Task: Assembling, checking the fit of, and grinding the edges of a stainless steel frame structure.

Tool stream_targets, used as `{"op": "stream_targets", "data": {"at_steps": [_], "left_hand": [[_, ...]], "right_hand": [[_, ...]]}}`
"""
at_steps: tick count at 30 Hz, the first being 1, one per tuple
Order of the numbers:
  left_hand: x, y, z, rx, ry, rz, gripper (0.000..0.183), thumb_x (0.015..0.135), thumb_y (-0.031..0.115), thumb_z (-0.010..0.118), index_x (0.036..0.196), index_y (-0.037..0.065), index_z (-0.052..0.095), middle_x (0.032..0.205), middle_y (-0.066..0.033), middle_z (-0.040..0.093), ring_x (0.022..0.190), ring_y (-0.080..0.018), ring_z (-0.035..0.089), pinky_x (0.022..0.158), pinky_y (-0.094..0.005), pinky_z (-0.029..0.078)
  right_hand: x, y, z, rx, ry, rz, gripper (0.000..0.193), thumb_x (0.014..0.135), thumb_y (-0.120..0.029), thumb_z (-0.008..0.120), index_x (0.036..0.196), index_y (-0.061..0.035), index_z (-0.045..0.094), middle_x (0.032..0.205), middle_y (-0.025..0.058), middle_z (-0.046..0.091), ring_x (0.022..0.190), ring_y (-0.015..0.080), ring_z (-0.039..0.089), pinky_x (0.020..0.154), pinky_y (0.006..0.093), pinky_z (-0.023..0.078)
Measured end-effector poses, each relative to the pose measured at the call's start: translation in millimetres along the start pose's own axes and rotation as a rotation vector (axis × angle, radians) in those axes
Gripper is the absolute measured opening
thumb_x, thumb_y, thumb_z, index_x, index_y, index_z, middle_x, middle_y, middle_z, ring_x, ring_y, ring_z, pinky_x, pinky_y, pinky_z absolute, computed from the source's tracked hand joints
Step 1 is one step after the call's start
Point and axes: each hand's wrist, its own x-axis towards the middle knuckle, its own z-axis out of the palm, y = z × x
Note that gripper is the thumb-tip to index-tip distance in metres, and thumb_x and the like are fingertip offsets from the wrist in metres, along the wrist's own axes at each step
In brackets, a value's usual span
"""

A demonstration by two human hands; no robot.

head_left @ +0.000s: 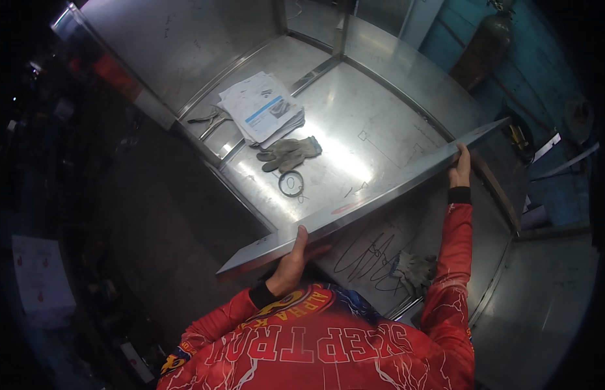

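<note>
Both of my hands hold a long, narrow sheet-metal panel [380, 194] with folded edges. It slants across the view from lower left to upper right. My left hand [290, 265] grips its near edge toward the left end, thumb up on the metal, the other fingers hidden beneath. Farther along, my right hand [460, 170] is closed on the same edge close to the right end. Beyond the panel, on the metal surface, lie a grey work glove [289, 154] and a dark-rimmed ring [291, 172] that may be a roll of tape.
A stack of papers [257, 107] lies on the metal surface, with pliers [211, 119] at its left. Another glove [416, 272] rests below the panel, beside black scribbled lines. Metal frame bars [313, 73] cross the work. A gas cylinder [486, 49] stands at the far right.
</note>
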Motion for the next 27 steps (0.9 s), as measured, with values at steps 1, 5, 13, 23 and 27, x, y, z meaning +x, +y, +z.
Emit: {"op": "stream_targets", "data": {"at_steps": [1,5,13,23,27], "left_hand": [[-3.4,-3.2,-4.4,-0.007,0.01,0.006,0.076,0.091,0.061,0.033,0.134,-0.002,0.035,0.132,-0.0182,0.044,0.12,-0.029,0.046,0.1,-0.0395,0.04],[-7.2,-28.3,-19.3,-0.129,-0.024,-0.022,0.071,0.093,0.055,0.039,0.136,-0.001,0.031,0.132,-0.0167,0.042,0.118,-0.0273,0.047,0.097,-0.0376,0.044],[-9.7,-75.9,-46.8,-0.244,-0.171,-0.043,0.062,0.094,0.042,0.046,0.138,0.003,0.027,0.134,-0.0137,0.039,0.122,-0.0247,0.044,0.092,-0.0407,0.048],[-60.2,-145.8,-54.6,0.148,-0.547,-0.36,0.067,0.093,0.042,0.051,0.14,0.001,0.028,0.13,-0.0102,0.047,0.106,-0.0176,0.056,0.08,-0.0314,0.049],[-119.2,-127.8,-97.2,0.419,-0.941,-0.295,0.06,0.094,0.036,0.051,0.137,-0.001,0.034,0.119,-0.0105,0.058,0.099,-0.0154,0.059,0.08,-0.0272,0.049]], "right_hand": [[-12.3,3.1,5.9,0.008,0.009,0.017,0.015,0.08,-0.016,0.062,0.089,-0.0061,0.057,0.081,0.0022,0.056,0.076,0.0167,0.056,0.072,0.0317,0.046],[-52.0,15.8,-4.9,-0.112,0.171,-0.086,0.052,0.081,-0.023,0.061,0.124,0.0042,0.047,0.124,0.0139,0.05,0.114,0.0255,0.047,0.098,0.0346,0.035],[-232.4,78.0,4.6,0.04,-0.241,0.22,0.044,0.093,-0.028,0.055,0.125,0.0003,0.045,0.123,0.0114,0.052,0.112,0.0213,0.051,0.094,0.0379,0.042],[-312.6,193.0,-46.6,0.06,-0.025,0.277,0.025,0.087,-0.004,0.061,0.111,-0.0007,0.056,0.109,0.0083,0.061,0.1,0.0186,0.058,0.093,0.0329,0.044],[-326.9,194.6,-74.0,-0.021,0.004,0.261,0.026,0.089,-0.009,0.059,0.112,0.0008,0.057,0.111,0.0095,0.061,0.102,0.0198,0.058,0.095,0.0358,0.044]]}}
